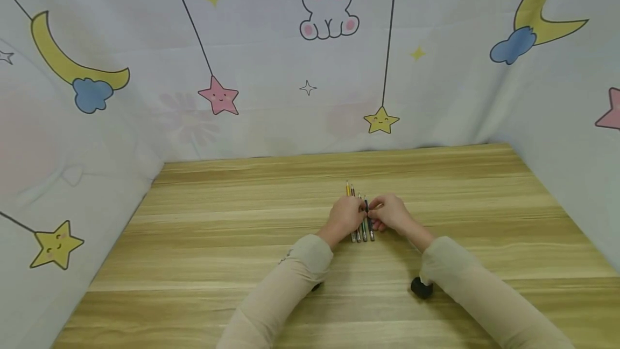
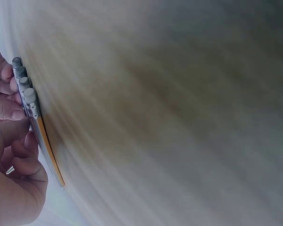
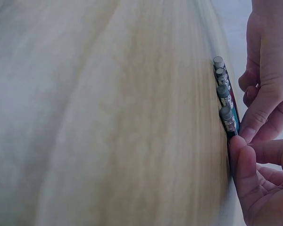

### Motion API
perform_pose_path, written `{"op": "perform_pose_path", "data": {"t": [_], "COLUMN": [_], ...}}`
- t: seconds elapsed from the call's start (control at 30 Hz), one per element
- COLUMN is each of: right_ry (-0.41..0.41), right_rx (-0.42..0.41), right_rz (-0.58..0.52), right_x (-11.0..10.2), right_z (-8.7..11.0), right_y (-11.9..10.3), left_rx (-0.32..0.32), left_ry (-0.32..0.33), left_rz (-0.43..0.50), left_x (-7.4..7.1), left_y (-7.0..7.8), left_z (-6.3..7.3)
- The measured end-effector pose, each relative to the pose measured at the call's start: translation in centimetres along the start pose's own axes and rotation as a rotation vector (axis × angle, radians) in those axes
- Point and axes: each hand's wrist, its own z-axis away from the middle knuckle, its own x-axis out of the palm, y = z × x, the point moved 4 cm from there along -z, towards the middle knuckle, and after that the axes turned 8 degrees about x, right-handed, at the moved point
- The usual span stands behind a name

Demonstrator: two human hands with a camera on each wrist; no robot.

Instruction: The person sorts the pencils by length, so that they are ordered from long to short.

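Several pencils lie side by side on the wooden table, their eraser ends toward me; a yellow one [image 1: 347,188] is leftmost and a dark pencil [image 1: 372,235] rightmost. Across the row lies my left hand [image 1: 346,214], fingers curled and their tips beside the dark pencil; whether they grip it is hidden. My right hand [image 1: 391,213] pinches the dark pencil from the right, and the fingertips of both hands nearly meet. In the right wrist view the grey eraser [image 3: 226,113] of that pencil is nearest. The left wrist view shows the yellow-orange pencil [image 2: 49,150] beside the left hand.
The wood-grain table [image 1: 218,263] stretches out on both sides of the hands. A white cloth [image 1: 271,123] printed with stars, moons and a rabbit encloses its back and sides. A black round device [image 1: 421,288] sits by the right wrist.
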Motion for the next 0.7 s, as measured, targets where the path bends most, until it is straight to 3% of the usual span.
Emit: {"op": "perform_pose_path", "data": {"t": [0.4,0.7], "right_ry": [0.002,0.001], "right_rx": [-0.025,-0.057], "right_rz": [-0.004,0.019], "right_x": [-0.2,-1.6], "right_z": [0.1,1.0], "right_y": [0.2,1.4], "left_rx": [-0.001,0.003], "left_ry": [0.014,0.029], "left_rz": [0.014,0.052], "left_x": [-0.2,-0.7], "left_y": [0.0,-0.8], "left_z": [0.2,1.0]}}
